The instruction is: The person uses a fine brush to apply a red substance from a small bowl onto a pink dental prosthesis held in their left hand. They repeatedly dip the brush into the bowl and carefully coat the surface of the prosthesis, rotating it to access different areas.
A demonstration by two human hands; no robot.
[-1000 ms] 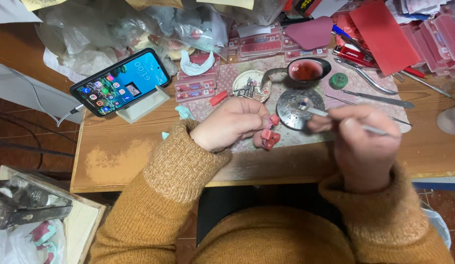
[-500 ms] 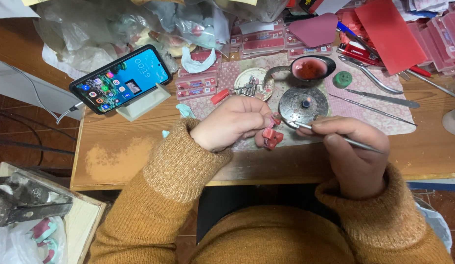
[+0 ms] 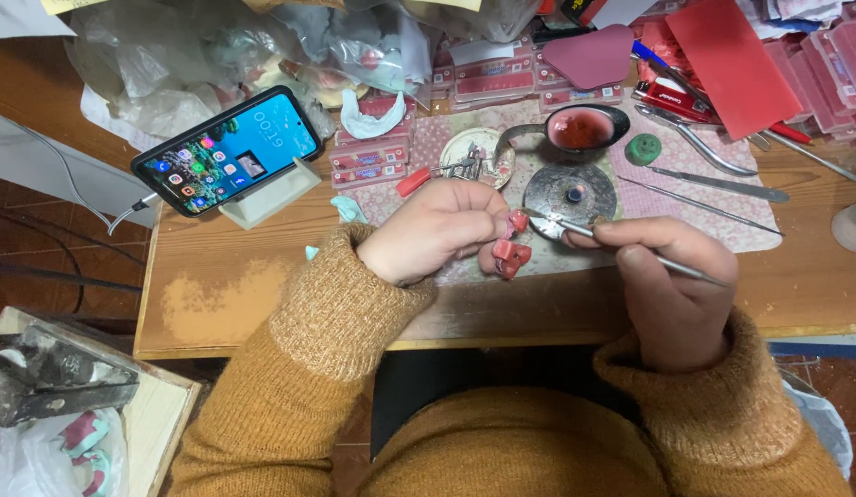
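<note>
My left hand (image 3: 435, 230) is closed around a small pink wax piece (image 3: 511, 249) held just above the wooden table (image 3: 216, 294). My right hand (image 3: 672, 281) grips a thin metal tool (image 3: 612, 241) like a pen, its tip reaching toward the pink piece and lying over the edge of a round metal disc (image 3: 570, 191). Behind the disc sits a metal spoon holding red wax (image 3: 580, 129). Both arms wear mustard knitted sleeves.
A phone (image 3: 227, 150) leans on a stand at the left with a cable. Long metal instruments (image 3: 713, 179) lie to the right on a patterned cloth. Red boxes, a red sheet (image 3: 732, 60) and plastic bags crowd the back. A box (image 3: 60, 405) sits lower left.
My right hand has come down and to the left, bringing the tool's tip from over the disc to the pink piece. My left hand has stayed in place.
</note>
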